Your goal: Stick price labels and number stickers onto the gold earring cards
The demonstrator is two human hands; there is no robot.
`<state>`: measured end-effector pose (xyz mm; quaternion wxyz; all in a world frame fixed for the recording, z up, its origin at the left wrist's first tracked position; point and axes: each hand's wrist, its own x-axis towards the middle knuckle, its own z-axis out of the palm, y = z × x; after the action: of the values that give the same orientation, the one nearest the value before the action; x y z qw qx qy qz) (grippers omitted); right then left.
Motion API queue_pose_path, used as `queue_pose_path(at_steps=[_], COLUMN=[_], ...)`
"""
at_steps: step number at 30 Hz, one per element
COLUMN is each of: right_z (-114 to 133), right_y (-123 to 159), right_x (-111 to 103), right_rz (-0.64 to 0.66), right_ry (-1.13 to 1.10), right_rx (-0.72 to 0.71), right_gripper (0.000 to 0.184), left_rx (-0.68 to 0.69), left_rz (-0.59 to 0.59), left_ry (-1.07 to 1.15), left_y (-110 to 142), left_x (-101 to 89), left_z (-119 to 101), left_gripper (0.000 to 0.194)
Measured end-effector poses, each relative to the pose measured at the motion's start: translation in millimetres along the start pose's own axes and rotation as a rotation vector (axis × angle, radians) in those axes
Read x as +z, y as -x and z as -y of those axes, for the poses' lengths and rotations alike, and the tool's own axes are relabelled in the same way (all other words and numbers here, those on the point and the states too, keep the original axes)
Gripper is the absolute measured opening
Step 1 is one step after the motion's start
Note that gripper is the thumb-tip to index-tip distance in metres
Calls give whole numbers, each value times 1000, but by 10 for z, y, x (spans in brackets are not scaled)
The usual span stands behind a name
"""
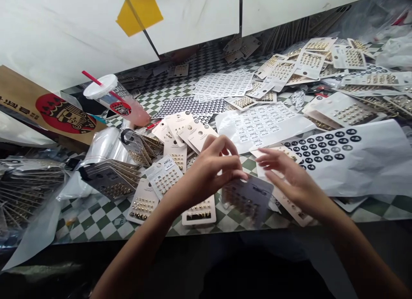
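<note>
My left hand (210, 168) is closed in a pinch on the top edge of a grey earring card (247, 198), which is blurred by motion and hangs just above the table's front edge. My right hand (286, 172) hovers beside the card with its fingers stretched out toward the left hand, holding nothing that I can see. Under both hands lie several pale cards of gold studs (165, 176). A sheet of small price stickers (262, 125) lies just beyond the hands. A sheet of round black stickers (325, 146) sits to the right of them.
The checkered green-and-white table (96, 219) is strewn with earring cards, thickest at the back right (347, 58). A plastic cup with a red straw (117, 99) lies tipped at the left, by a brown paper bag (48, 110). Bundled cards in plastic (28, 191) fill the far left.
</note>
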<state>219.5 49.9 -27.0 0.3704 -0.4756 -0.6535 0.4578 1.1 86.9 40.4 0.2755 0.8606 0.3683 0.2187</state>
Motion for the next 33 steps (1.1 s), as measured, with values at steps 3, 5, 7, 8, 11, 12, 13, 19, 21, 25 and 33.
queue_pose_path(at_steps=[3,5,7,8,11,12,13,19,21,25,33], right_z=[-73,-135,-191,-214,-241,-235,-223,-148,-165,-224,-205], right_y=[-72,-114,-153,-172,-236,-260,-285,-441,-484,-536,-520], right_x=[-234,-346,-399,-406,-378,-363,-347,-276,-264,-255,-266], right_rz=[-217,-272,-229,-192,-122,-115,-112,-3,0,-51,-66], right_ry=[62,172,318,387,501,507,501,358,289,193,181], right_rx=[85,146,180,179,120,93,71,6,-17,-20,-90], right_gripper=[39,41,44,45,46,46,46,42,39,34,32], left_rx=[-252,-408,-468,-459,-319,-261,-214,-165,-137,-109,-103], left_rz=[111,176,173,129,-46,-59,-44,-37,-34,10,73], left_ry=[183,174,32,-65,-311,-330,-315,-190,-161,-111,15], left_y=[-22,-29,-52,-78,-234,-309,-389,-771,-817,-838,-840], left_x=[129,277,429,493,604,616,619,615,614,593,522], left_z=[96,188,264,292,350,369,389,494,493,473,478], left_gripper=[34,36,24,18,30,31,29,15,14,12,14])
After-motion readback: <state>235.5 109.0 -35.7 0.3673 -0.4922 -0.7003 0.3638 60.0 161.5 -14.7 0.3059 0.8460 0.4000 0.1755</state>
